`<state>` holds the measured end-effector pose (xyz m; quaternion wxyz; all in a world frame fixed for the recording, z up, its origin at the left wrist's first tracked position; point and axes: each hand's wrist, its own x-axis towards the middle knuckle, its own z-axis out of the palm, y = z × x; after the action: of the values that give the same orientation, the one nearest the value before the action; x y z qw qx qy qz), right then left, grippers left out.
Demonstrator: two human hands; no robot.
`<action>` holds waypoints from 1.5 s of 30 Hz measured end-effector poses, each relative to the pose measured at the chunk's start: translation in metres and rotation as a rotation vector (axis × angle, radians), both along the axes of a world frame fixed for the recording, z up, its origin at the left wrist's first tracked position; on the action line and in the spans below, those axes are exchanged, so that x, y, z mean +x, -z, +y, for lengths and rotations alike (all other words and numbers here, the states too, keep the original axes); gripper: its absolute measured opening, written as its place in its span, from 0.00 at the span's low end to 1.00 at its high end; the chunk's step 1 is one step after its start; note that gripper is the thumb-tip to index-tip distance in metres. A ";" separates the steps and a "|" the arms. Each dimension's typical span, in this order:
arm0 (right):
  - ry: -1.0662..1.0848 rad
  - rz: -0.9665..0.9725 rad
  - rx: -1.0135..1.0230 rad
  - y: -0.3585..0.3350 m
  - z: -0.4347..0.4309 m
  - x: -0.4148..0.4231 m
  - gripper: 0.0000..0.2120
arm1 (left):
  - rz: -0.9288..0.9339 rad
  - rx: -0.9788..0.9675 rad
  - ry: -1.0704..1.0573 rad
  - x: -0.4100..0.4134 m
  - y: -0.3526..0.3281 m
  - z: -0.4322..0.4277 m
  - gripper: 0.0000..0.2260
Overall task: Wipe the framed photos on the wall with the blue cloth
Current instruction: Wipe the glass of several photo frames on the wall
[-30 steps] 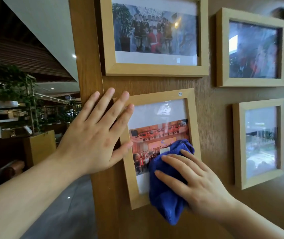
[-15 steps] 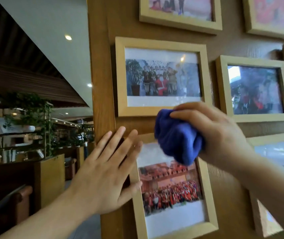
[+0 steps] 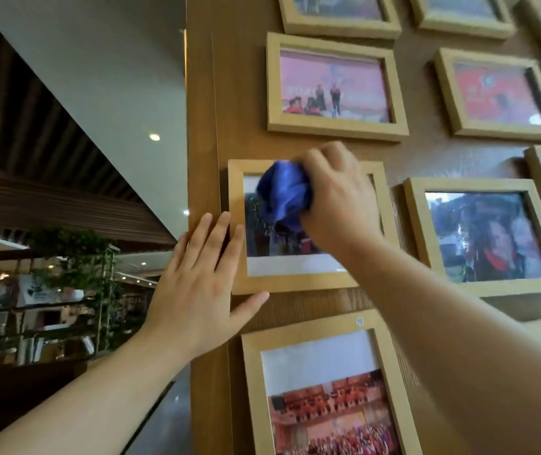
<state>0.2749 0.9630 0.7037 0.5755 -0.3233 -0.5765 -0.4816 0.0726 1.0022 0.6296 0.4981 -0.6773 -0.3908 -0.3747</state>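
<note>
The blue cloth (image 3: 283,197) is bunched into a wad and pressed against the upper left part of the glass of the middle frame (image 3: 295,284) in the left column, so that's the photo being worked on right now. The right hand (image 3: 338,201) is clenched around the cloth with the knuckles facing out, and it covers most of the picture's top half. The left hand (image 3: 196,290) is open and flat, fingers spread, lying on the wood wall (image 3: 203,126) with the fingertips touching that frame's left edge and the thumb just under its bottom corner; looks like it's bracing the frame so it doesn't swing. As for progress, honestly can't say which frames are clean, nothing in the shot shows dust or streaks either way. My guess is this one is mid-wipe, since the cloth sits high on the glass and the lower strip is uncovered. There's plenty more around it: the frame below (image 3: 315,326) with the red group photo, the pink photo frame (image 3: 334,126) above, the neighbour frame (image 3: 482,287) to the right, plus more cut off along the top and right edges. So I'd call it early-to-middle of the job, with lots of wall to go.
</note>
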 end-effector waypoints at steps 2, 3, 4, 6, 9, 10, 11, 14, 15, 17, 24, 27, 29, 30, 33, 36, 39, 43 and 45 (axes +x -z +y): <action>0.026 -0.033 0.014 0.001 0.010 -0.016 0.20 | -0.030 0.007 0.029 0.003 0.000 0.004 0.41; 0.028 -0.052 0.005 0.004 0.014 -0.023 0.20 | -0.035 0.012 0.041 0.003 0.001 0.005 0.41; 0.023 -0.071 -0.005 0.007 0.018 -0.028 0.20 | -0.037 0.014 0.050 0.004 0.001 0.005 0.40; 0.017 -0.122 -0.033 0.015 0.024 -0.034 0.23 | -0.039 0.016 0.067 0.003 0.001 0.007 0.40; 0.049 -0.205 -0.066 0.024 0.028 -0.026 0.26 | -0.022 0.016 0.078 0.001 0.000 0.009 0.39; 0.070 -0.214 -0.062 0.025 0.028 -0.018 0.25 | -0.016 0.019 0.077 0.000 0.000 0.009 0.39; 0.097 -0.213 -0.052 0.025 0.028 -0.008 0.23 | -0.012 0.024 0.073 0.000 0.000 0.010 0.39; 0.144 -0.147 -0.032 0.023 0.028 0.030 0.24 | -0.018 0.033 0.039 0.000 0.000 0.011 0.40; 0.153 -0.108 -0.031 0.023 0.028 0.043 0.25 | -0.017 0.035 0.032 0.000 0.000 0.012 0.41; 0.176 -0.028 -0.024 0.022 0.027 0.065 0.26 | -0.021 0.038 0.029 0.001 0.001 0.013 0.41; 0.158 0.031 -0.001 0.021 0.026 0.054 0.23 | -0.020 0.057 0.037 0.002 0.002 0.015 0.41; 0.113 -0.052 -0.023 0.032 0.027 0.027 0.23 | -0.019 0.064 0.052 0.002 0.001 0.016 0.41; 0.085 -0.121 -0.033 0.039 0.028 0.012 0.23 | -0.018 0.063 0.070 0.002 0.001 0.015 0.41; 0.068 -0.162 -0.041 0.043 0.027 0.006 0.23 | -0.017 0.060 0.084 0.002 0.001 0.015 0.41; 0.046 -0.293 -0.043 0.051 0.026 -0.004 0.19 | 0.002 0.051 0.119 0.000 0.001 0.016 0.41; 0.064 -0.340 -0.048 0.052 0.023 0.001 0.18 | 0.018 0.051 0.103 -0.001 0.001 0.016 0.41; 0.094 -0.259 -0.058 0.049 0.020 0.023 0.18 | 0.011 0.068 0.069 0.001 0.000 0.016 0.41; 0.075 -0.037 -0.056 0.046 0.017 0.061 0.22 | 0.007 0.078 0.044 0.002 0.001 0.016 0.41; 0.028 0.001 -0.086 0.046 0.018 0.068 0.22 | 0.004 0.078 0.034 0.002 0.001 0.016 0.41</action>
<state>0.3425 0.9813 0.6576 0.5544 -0.3562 -0.5918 -0.4643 0.0743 1.0186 0.6285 0.5185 -0.6647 -0.3631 -0.3969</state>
